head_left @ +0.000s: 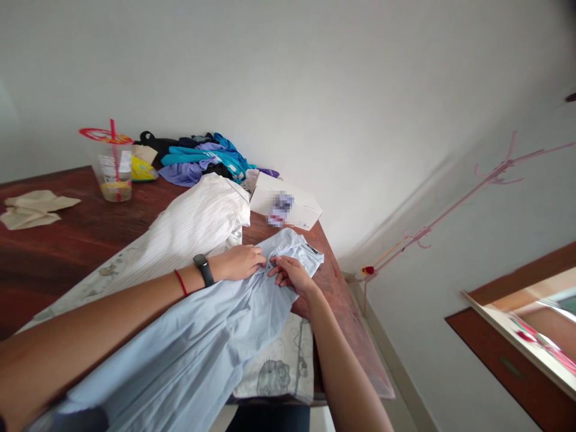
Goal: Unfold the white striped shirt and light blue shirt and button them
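A light blue shirt (pixel 216 336) stretches from the lower left up to its collar near the middle of the table. My left hand (pixel 240 262), with a dark watch on its wrist, has its fingers curled on the fabric just below the collar. Close beside it, my right hand (pixel 290 274) pinches the shirt front with thumb and forefinger, its other fingers loosely bent. The fingertips of both hands nearly meet. A white striped shirt (pixel 198 210) lies to the left, over a patterned cloth (pixel 274 369) that also shows under the blue shirt.
The brown table (pixel 67 252) holds a plastic cup (pixel 114 168) with a red straw, crumpled napkins (pixel 36 207), a yellow packet (pixel 143 169), piled clothes (pixel 207 159) and a white box (pixel 301 207). A pink rack (pixel 450 210) stands right, near the wall.
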A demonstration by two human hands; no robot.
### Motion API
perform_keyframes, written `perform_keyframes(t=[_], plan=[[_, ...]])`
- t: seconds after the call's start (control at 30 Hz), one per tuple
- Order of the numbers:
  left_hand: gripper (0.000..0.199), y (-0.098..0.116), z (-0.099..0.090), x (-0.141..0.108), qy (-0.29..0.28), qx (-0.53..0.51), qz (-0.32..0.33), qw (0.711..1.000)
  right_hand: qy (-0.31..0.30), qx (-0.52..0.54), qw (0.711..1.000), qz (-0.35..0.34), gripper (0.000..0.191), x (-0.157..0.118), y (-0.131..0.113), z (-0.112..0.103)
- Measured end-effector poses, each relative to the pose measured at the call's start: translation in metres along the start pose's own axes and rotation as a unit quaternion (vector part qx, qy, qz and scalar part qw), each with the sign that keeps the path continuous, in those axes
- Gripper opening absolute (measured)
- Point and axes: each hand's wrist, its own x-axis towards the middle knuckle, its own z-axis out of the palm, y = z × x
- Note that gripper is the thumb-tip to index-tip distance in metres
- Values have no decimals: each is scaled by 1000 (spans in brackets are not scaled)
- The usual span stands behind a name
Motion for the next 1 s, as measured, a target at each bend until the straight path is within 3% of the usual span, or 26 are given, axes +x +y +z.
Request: perform_keyframes(t=[1.0], plan=[[22, 1, -1, 0, 1, 0, 2, 1000, 1, -3, 1000, -1, 24, 0, 1, 0]])
